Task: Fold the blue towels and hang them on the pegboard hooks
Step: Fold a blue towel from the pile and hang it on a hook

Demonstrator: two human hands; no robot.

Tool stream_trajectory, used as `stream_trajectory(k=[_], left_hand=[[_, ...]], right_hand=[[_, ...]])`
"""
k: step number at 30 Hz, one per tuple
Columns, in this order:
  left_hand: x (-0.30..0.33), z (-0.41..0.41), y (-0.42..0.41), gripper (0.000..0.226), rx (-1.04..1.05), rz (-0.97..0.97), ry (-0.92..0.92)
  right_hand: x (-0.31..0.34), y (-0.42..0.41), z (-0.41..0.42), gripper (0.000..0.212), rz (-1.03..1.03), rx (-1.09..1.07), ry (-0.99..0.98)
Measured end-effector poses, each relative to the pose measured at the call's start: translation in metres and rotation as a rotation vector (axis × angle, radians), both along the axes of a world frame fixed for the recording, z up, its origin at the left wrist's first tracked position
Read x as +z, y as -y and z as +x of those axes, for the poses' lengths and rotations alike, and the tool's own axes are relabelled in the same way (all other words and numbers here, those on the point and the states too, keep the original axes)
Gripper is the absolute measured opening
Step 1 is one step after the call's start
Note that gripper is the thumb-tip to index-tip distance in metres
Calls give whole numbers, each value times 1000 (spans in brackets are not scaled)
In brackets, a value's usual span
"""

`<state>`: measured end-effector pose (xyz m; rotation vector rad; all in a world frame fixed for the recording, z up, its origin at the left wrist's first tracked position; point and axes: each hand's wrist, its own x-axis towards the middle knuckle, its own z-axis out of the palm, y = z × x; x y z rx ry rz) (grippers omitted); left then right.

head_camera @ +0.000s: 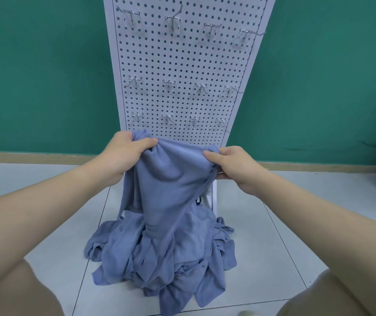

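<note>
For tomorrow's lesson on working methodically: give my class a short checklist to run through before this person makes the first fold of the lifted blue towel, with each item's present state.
1. Left hand grips the lifted towel at its top edge: ok.
2. Right hand grips the other end of that edge: ok.
3. Towel spread flat between the hands: not ok, it is bunched.
4. Towel clear of the pile on the floor: not ok, its lower end still reaches the pile.
5. Pegboard hooks free: ok, nothing hangs on them.
</note>
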<state>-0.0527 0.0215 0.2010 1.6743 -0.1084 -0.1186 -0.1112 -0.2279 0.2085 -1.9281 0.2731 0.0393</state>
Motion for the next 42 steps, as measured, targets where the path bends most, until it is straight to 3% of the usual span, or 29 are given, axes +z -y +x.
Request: stream_trajectory(k=[5,8,10,13,16,19,24,27,33,37,42], left_hand=[[0,10,-13,20,46,37,-21],[1,11,-15,19,21,14,-31],[2,10,-14,21,-13,3,-39],[2,13,-16,29,-86,-17,-71],[0,17,-22,41,-180,2,-100],[-5,19,-27,22,-99,109,-78],[-13,27,-37,11,76,248,6],[-13,28,-39,5,131,251,33],[-14,31,-36,41,184,192,40],[-13,32,-38,48,160,101,0],[-6,26,-34,38,124,3,-44]], right_hand=[[1,10,9,35,309,-171,-34],[4,15,11,23,433,-93,-14],[2,17,11,22,389,24,11],[-4,20,10,42,322,134,-1],[-11,24,11,38,70,144,28],[-12,29,13,30,-91,39,78],[-9,34,20,19,0,-96,79],[-4,34,20,28,127,-162,8],[5,35,16,41,450,-125,-148],[6,36,12,31,354,24,-82],[0,37,13,27,44,43,50]])
